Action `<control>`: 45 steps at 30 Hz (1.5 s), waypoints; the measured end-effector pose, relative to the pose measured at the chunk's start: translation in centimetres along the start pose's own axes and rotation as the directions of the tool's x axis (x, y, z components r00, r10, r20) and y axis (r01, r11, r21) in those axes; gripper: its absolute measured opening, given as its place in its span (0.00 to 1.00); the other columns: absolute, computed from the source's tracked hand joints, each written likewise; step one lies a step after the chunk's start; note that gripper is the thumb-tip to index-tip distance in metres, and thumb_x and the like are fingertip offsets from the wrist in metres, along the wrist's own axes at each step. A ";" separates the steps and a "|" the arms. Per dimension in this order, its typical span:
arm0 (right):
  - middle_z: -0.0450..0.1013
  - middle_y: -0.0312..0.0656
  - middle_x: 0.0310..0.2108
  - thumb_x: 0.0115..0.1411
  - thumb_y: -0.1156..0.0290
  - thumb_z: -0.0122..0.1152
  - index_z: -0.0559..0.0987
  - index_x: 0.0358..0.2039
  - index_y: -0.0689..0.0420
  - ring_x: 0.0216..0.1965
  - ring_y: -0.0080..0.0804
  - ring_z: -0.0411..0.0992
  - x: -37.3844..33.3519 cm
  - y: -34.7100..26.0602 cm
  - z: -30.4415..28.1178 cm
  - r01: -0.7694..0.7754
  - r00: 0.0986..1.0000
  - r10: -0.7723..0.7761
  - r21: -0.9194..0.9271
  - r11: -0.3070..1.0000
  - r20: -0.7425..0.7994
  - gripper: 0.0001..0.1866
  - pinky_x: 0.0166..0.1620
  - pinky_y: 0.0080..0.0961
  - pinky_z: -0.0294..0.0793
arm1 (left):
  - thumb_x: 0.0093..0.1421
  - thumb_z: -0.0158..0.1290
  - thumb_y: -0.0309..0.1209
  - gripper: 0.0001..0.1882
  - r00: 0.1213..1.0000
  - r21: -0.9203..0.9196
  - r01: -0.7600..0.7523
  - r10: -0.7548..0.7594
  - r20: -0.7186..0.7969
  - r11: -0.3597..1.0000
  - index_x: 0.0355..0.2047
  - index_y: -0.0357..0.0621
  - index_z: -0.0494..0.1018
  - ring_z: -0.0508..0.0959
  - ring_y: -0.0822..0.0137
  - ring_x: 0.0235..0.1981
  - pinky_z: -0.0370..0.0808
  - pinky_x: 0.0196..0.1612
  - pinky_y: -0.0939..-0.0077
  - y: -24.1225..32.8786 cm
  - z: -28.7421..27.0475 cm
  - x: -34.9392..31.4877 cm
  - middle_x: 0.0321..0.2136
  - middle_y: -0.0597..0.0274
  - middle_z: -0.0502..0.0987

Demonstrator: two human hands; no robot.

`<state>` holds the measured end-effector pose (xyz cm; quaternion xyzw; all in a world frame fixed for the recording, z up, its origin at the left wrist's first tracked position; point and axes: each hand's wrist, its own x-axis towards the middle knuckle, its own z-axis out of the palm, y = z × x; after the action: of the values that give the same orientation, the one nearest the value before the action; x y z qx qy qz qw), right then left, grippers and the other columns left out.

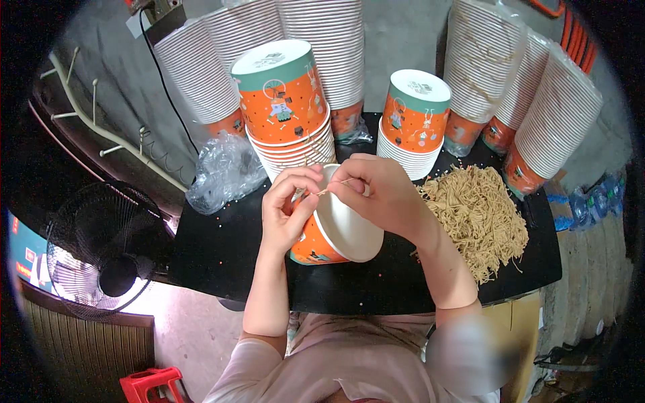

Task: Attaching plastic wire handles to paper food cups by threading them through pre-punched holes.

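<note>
An orange paper bucket (359, 232) with a white inside lies tilted at the middle of the black table, its mouth toward me. Over its far side, my left hand (287, 205) and my right hand (377, 191) meet, each pinching a thin tan cord (324, 192) between thumb and finger. Part of the bucket is hidden behind both hands. To the right of my right forearm lies a heap of loose tan cords (480, 218). Just beyond my hands stands an upside-down stack of orange and green buckets (282, 101).
A shorter bucket stack (416, 114) stands at the back right. Tall wrapped stacks (322, 54) line the wall. Crumpled clear plastic (225, 174) lies at the table's left. A black fan (101, 252) and a red stool (153, 384) are left of the table.
</note>
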<state>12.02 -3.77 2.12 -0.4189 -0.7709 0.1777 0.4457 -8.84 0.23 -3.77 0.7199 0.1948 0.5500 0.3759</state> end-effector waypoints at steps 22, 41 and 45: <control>0.71 0.47 0.28 0.62 0.69 0.60 0.74 0.33 0.59 0.34 0.47 0.74 -0.2 -1.4 2.8 0.078 0.997 -0.073 0.146 0.986 -0.034 0.07 0.40 0.41 0.72 | 0.44 0.51 0.18 0.04 0.998 0.117 -0.029 0.036 -0.059 0.993 0.23 0.36 0.72 0.77 0.58 0.48 0.71 0.55 0.66 1.3 0.1 -0.2 0.38 0.55 0.75; 0.71 0.42 0.28 0.57 0.68 0.65 0.76 0.29 0.57 0.35 0.43 0.72 -0.3 -1.4 0.9 0.227 0.952 -0.266 -0.234 0.945 -0.149 0.08 0.38 0.38 0.73 | 0.58 0.59 0.26 0.06 0.999 -0.127 -0.015 0.011 -0.039 0.992 0.26 0.35 0.75 0.76 0.57 0.55 0.70 0.60 0.62 -1.6 -0.5 -0.3 0.47 0.48 0.77; 0.68 0.41 0.25 0.57 0.71 0.68 0.80 0.32 0.57 0.29 0.41 0.69 -0.1 -1.7 0.7 0.203 0.945 -0.249 -0.216 0.955 -0.211 0.06 0.34 0.35 0.69 | 0.60 0.57 0.30 0.09 0.996 -0.183 -0.055 0.041 -0.079 0.981 0.29 0.37 0.72 0.76 0.61 0.50 0.69 0.56 0.66 -2.8 0.3 -0.6 0.48 0.47 0.76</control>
<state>10.68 -4.79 2.74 -0.3864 -0.7691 -0.0006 0.5092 -8.39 1.52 -6.25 0.6652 0.1392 0.6013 0.4202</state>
